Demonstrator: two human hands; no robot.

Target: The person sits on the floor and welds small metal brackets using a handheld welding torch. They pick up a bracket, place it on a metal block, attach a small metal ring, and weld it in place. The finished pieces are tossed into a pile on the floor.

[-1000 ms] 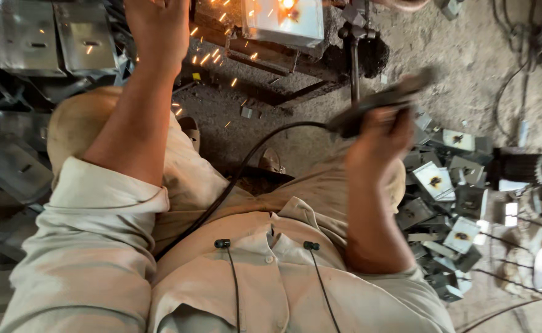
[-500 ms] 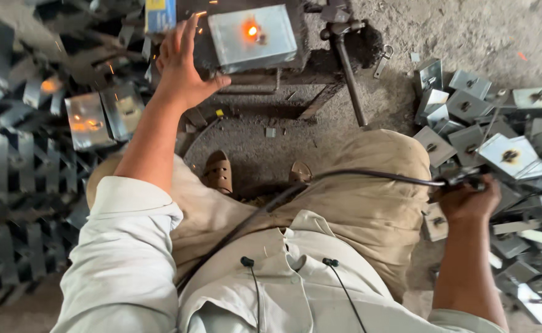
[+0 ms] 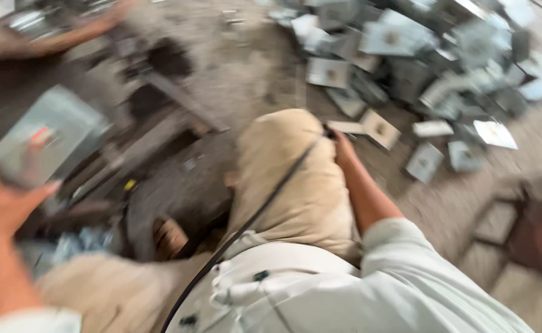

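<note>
- Both our hands show: left hand point(image 3: 3, 203) rests open-fingered against a grey metal box point(image 3: 49, 139).
- Our right hand point(image 3: 343, 143), arm straight, reaches the black cable point(image 3: 271, 197) by the knee; its grip we cannot tell.

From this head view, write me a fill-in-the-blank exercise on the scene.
1. The left hand touches a grey metal ____.
2. A ____ cable runs across the lap to the right hand.
3. The loose metal plates lie on the person's ____ side.
4. The trousers are ____ in colour.

Missing words: box; black; right; beige
</note>
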